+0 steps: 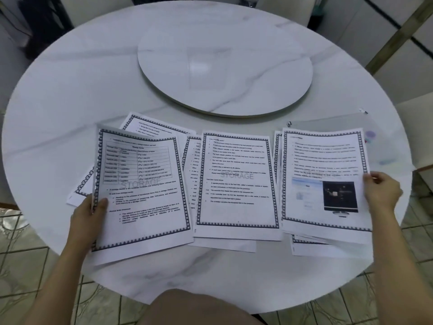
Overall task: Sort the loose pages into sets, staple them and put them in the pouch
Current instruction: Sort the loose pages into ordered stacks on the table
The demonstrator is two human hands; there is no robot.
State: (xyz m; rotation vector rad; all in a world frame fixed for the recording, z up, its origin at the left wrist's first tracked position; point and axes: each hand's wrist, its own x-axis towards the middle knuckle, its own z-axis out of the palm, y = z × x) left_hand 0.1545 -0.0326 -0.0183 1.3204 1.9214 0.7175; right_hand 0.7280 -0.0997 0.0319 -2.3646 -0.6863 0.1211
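Loose pages (237,181), border-printed white sheets watermarked "STORAGE", lie in three piles on the round marbled tabletop (70,90). The left grip (87,214) pinches the left top sheet. The right grip (380,191) pinches the right one's edge, near a clear pouch (384,146).

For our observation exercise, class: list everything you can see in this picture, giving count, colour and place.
table: one, white marble, under everything
turntable: one, white, table centre
left pile: pages, white with dark borders, near left
middle pile: same pages, near centre
right pile: same pages, near right
pouch: one, clear, behind right pile
left hand: grips left pile's edge
right hand: pinches right pile's top page
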